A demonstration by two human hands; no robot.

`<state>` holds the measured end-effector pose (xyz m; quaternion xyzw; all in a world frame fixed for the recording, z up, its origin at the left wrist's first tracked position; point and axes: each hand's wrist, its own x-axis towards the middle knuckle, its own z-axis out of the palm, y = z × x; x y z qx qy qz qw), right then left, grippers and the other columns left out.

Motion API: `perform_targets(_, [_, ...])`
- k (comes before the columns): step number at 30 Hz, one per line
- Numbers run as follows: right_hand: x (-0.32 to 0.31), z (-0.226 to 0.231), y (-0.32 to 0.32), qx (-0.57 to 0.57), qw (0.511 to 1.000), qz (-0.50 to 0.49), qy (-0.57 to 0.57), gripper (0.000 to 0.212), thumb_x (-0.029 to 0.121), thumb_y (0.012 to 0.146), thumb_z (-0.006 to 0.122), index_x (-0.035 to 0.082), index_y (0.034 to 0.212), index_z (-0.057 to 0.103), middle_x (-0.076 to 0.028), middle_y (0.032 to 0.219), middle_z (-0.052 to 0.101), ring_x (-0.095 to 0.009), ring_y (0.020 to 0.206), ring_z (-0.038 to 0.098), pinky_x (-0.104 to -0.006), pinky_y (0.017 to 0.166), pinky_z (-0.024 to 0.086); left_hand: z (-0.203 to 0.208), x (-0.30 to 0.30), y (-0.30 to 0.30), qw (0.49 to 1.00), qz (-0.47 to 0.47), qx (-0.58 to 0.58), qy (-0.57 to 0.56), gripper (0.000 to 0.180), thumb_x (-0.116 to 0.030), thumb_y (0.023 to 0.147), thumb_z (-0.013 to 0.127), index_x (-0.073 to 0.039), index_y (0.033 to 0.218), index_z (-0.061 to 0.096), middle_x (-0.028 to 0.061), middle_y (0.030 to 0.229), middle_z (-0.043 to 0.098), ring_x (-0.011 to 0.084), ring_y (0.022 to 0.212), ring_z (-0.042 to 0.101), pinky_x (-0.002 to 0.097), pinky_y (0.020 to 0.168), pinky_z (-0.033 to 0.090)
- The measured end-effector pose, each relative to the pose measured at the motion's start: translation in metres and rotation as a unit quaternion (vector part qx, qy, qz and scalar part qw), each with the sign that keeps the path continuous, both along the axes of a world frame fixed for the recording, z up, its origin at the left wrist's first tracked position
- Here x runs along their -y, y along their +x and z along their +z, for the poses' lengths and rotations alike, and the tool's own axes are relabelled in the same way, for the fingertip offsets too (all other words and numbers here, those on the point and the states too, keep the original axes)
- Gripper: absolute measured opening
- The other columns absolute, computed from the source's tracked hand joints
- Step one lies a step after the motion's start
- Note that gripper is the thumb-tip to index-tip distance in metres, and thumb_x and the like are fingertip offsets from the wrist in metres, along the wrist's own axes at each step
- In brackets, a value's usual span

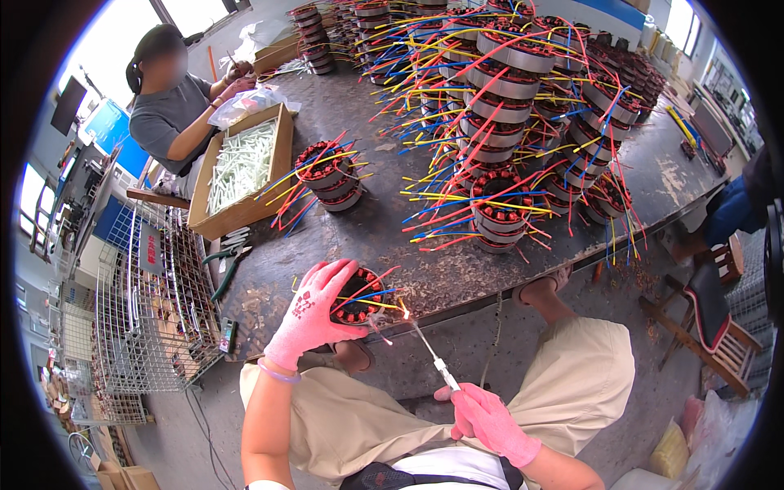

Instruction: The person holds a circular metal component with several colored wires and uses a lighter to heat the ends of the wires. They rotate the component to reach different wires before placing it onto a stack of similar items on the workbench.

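My left hand (314,314), in a pink glove, grips a motor stator (359,296) from its left side at the table's front edge. The stator is a ring with red-brown windings, and red, blue and yellow lead wires (387,293) stick out to the right. In my right hand (490,420), also gloved in pink, is a slim white-handled tool (445,373) with a thin metal shaft. It points up and left, and a bright orange-yellow spot glows at its tip beside the wire ends. Whether the tip touches them I cannot tell.
Tall stacks of wired stators (502,122) fill the table's (384,180) far middle and right. A shorter stack (329,175) stands beside a cardboard box (282,155) of white tubes. Pliers (231,268) lie at the left edge. A co-worker (175,106) works at the far left.
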<state>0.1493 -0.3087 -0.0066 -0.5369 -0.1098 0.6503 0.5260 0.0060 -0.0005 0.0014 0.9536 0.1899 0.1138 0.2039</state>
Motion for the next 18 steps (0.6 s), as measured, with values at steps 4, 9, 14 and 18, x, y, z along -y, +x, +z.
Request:
perform_targets(4, [-0.0002, 0.0026, 0.0009, -0.009, 1.000, -0.007, 0.000, 0.036, 0.024, 0.109, 0.045, -0.004, 0.127, 0.059, 0.002, 0.059, 0.044, -0.008, 0.053, 0.043, -0.0276, 0.061, 0.051, -0.0011, -0.0018, 0.0006, 1.000, -0.013, 0.008, -0.007, 0.104, -0.032, 0.056, 0.093, -0.007, 0.146, 0.048, 0.0166, 0.142, 0.053, 0.0420, 0.134, 0.046, 0.0511, 0.116, 0.036])
perform_targets(9, [-0.0012, -0.0002, 0.0003, 0.007, 1.000, -0.001, 0.001, 0.036, 0.024, 0.109, 0.046, -0.004, 0.126, 0.059, 0.002, 0.059, 0.044, -0.008, 0.052, 0.043, -0.0276, 0.061, 0.051, -0.0001, 0.0010, 0.0014, 1.000, -0.001, -0.004, -0.006, 0.103, -0.032, 0.057, 0.093, -0.007, 0.146, 0.048, 0.0162, 0.142, 0.052, 0.0417, 0.134, 0.046, 0.0509, 0.115, 0.036])
perform_targets(14, [-0.0008, 0.0042, 0.0020, 0.012, 1.000, -0.001, -0.002, 0.036, 0.025, 0.109, 0.046, -0.004, 0.125, 0.059, 0.002, 0.059, 0.044, -0.008, 0.052, 0.042, -0.0275, 0.061, 0.051, -0.0002, -0.0010, 0.0003, 1.000, -0.026, 0.008, -0.007, 0.104, -0.026, 0.053, 0.093, -0.004, 0.145, 0.049, 0.0172, 0.144, 0.051, 0.0398, 0.135, 0.046, 0.0486, 0.114, 0.037])
perform_targets(18, [-0.0016, 0.0038, 0.0033, 0.015, 1.000, 0.002, 0.004, 0.035, 0.024, 0.108, 0.045, -0.004, 0.125, 0.060, 0.002, 0.059, 0.044, -0.007, 0.053, 0.042, -0.0277, 0.061, 0.050, 0.0006, -0.0009, 0.0020, 0.999, -0.025, 0.012, -0.024, 0.104, -0.025, 0.052, 0.093, -0.005, 0.145, 0.049, 0.0171, 0.144, 0.052, 0.0396, 0.134, 0.046, 0.0481, 0.114, 0.037])
